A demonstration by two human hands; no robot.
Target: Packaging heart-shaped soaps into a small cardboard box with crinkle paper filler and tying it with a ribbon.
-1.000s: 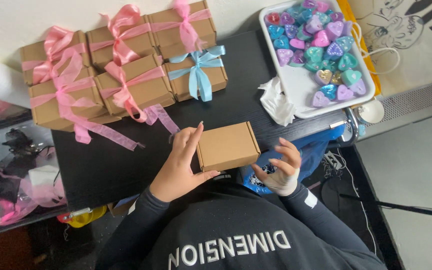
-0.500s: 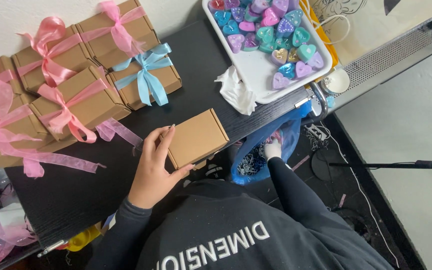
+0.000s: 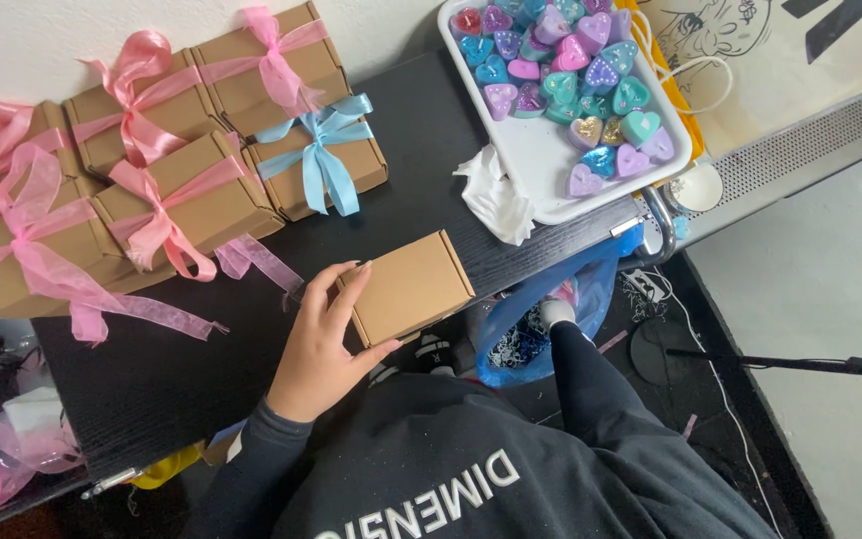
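One plain box (image 3: 409, 287) sits gripped in the left hand (image 3: 323, 349); right of it, the right hand (image 3: 554, 311) reaches into a blue bag (image 3: 536, 309), grip hidden.

Small craft or gift-packing workspace, likely home-based. Black wood-grain table (image 3: 182, 379) pushed against a white wall. Stack of brown cardboard gift boxes (image 3: 202, 190) tied with pink ribbon, one with blue ribbon (image 3: 323, 150). White tray (image 3: 551, 165) of heart-shaped coloured candles (image 3: 571, 60). Blue plastic bag (image 3: 541, 319) hangs below the table edge. Ribbon scraps (image 3: 12, 459) lie at the left.
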